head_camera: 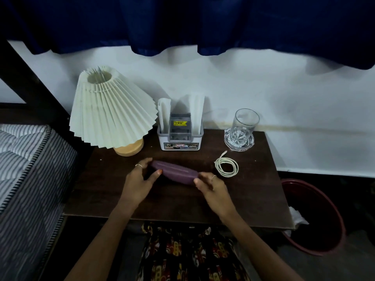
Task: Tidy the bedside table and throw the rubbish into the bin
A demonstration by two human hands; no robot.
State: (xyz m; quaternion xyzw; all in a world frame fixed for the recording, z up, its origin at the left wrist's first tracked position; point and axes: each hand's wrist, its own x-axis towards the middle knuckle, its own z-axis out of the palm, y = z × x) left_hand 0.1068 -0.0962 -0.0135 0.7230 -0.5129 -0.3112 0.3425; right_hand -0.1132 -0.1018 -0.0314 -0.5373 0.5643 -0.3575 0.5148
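Note:
A purple zipped pouch (175, 172) lies slantwise in the middle of the dark wooden bedside table (253, 191). My left hand (140, 179) grips its left end with thumb and fingers. My right hand (211, 184) pinches its right end. A dark red bin (316, 218) stands on the floor to the right of the table, with crumpled white paper (297, 217) inside it.
A pleated white lamp (110, 110) stands at the back left. A white holder (180, 136) with papers and a dark item sits behind the pouch. At the back right is a glass (243, 126) on a crystal coaster; a coiled cream cable (226, 166) lies nearer. A striped mattress (26, 169) borders the left.

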